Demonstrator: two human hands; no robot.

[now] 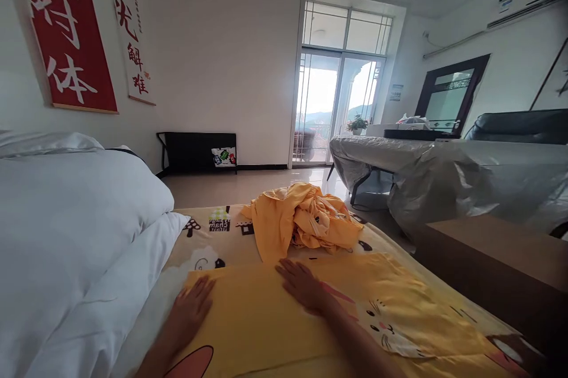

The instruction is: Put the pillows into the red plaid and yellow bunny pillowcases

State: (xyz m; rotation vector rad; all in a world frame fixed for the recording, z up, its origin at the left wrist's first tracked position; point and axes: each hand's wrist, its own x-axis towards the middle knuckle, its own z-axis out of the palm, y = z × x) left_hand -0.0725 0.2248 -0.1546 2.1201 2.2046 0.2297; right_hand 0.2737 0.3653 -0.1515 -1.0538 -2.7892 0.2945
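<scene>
While white bedding (89, 218) heaps up at far left, our left hand (193, 306) lies open, gripping nothing, on the yellow cloth (248, 307) spread over a patterned sheet (239, 251); our right hand (302, 284) rests likewise, near crumpled orange fabric (277, 215).

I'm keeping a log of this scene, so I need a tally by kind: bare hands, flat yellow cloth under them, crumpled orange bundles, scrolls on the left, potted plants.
Hands: 2 (left hand, right hand)
Yellow cloth: 1
Orange bundle: 1
Scrolls: 2 (red scroll, white scroll)
Plant: 1
Total: 7
</scene>
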